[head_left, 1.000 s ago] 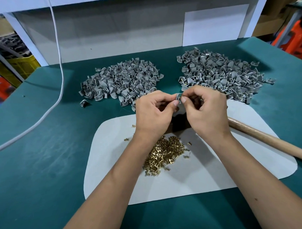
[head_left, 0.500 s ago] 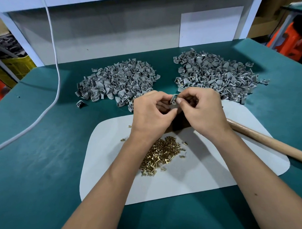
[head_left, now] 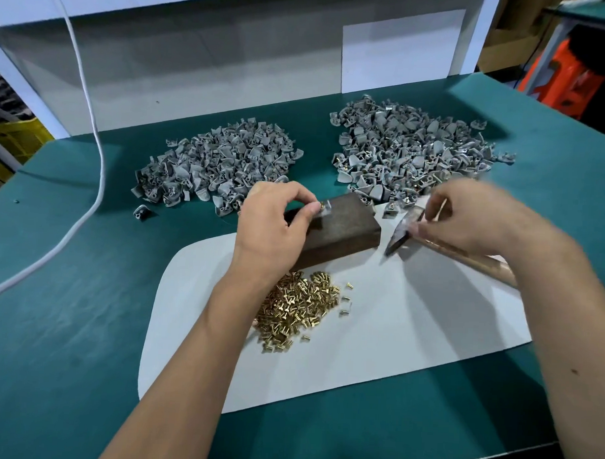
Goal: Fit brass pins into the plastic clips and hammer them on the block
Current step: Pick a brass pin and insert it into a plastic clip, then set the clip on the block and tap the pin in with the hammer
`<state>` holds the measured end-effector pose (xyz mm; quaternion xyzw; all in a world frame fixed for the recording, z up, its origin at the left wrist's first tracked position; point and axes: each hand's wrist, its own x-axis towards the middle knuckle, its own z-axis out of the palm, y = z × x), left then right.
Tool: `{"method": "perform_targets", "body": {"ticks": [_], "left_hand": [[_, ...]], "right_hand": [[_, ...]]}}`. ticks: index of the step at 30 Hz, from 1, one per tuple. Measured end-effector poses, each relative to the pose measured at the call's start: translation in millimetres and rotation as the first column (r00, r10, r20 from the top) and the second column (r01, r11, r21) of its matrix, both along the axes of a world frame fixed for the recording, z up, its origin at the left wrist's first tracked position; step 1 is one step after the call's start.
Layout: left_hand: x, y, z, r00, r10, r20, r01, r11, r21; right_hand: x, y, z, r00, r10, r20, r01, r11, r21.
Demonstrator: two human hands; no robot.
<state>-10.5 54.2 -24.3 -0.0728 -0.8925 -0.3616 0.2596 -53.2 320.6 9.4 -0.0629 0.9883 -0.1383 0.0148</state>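
Observation:
A dark wooden block (head_left: 342, 227) lies on the white mat (head_left: 375, 352). My left hand (head_left: 274, 225) pinches a grey plastic clip (head_left: 324, 209) with a brass pin standing in it on the block's top. My right hand (head_left: 466, 218), blurred by motion, grips the hammer (head_left: 405, 229) near its head, just right of the block; the wooden handle runs off to the right. A heap of loose brass pins (head_left: 296, 309) lies on the mat below the block.
Two heaps of grey clips sit on the green table: one at the back left (head_left: 217, 164), one at the back right (head_left: 410, 154) with brass showing in some. A single clip (head_left: 142, 211) lies apart at the left. A white cable (head_left: 90, 174) trails across the table's left side.
My hands have parted. The left one now holds the clip with its pin on the block, which has come into sight. The right one has swung right and closed on the hammer.

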Motion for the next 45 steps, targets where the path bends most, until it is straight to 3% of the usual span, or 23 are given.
{"method": "perform_targets", "body": {"ticks": [3, 8, 13, 17, 23, 28, 33, 35, 38, 42, 45], "left_hand": [[-0.4, -1.7, -0.3, 0.998, -0.034, 0.049, 0.036, 0.999, -0.026], [0.7, -3.9, 1.3, 0.993, -0.048, 0.112, 0.042, 0.998, 0.051], [1.2, -4.1, 0.1, 0.974, -0.07, 0.215, 0.027, 0.98, 0.196], [1.7, -2.5, -0.7, 0.967, -0.096, 0.235, 0.032, 0.964, 0.264], [0.4, 0.0, 0.2, 0.956, -0.104, 0.275, 0.023, 0.959, 0.283], [0.3, -0.1, 1.9, 0.95, -0.103, 0.295, 0.014, 0.958, 0.288], [1.1, 3.2, 4.0, 0.941, -0.092, 0.326, -0.013, 0.952, 0.307], [2.1, 3.1, 5.4, 0.942, -0.086, 0.323, -0.021, 0.95, 0.313], [0.7, 1.9, 5.4, 0.942, -0.091, 0.324, -0.013, 0.952, 0.305], [2.4, 2.6, 6.6, 0.937, -0.116, 0.331, -0.003, 0.941, 0.339], [3.4, 1.6, 6.7, 0.94, -0.101, 0.327, -0.012, 0.946, 0.325]], "right_hand": [[5.1, 1.5, -0.6, 0.991, 0.076, 0.109, -0.088, 0.991, 0.104], [7.2, 1.5, 3.3, 0.991, 0.111, 0.08, -0.119, 0.988, 0.097], [7.1, -10.0, 14.0, 0.99, 0.11, -0.085, -0.129, 0.959, -0.254], [16.9, -45.3, 19.9, 0.961, 0.198, -0.192, -0.262, 0.872, -0.414], [23.7, -70.0, 28.1, 0.923, 0.327, -0.203, -0.369, 0.902, -0.223], [24.7, -75.3, 32.9, 0.863, 0.229, -0.45, -0.381, 0.88, -0.284], [31.4, -81.4, 22.7, 0.938, 0.278, -0.208, -0.29, 0.956, -0.03], [29.1, -77.7, 32.7, 0.928, 0.265, -0.263, -0.279, 0.96, -0.017], [32.8, -81.1, 34.0, 0.867, 0.205, -0.454, -0.314, 0.933, -0.178], [38.1, -94.0, 23.9, 0.939, 0.267, -0.216, -0.278, 0.961, -0.018], [31.0, -88.7, 32.0, 0.932, 0.23, -0.28, -0.241, 0.971, -0.003]]}}
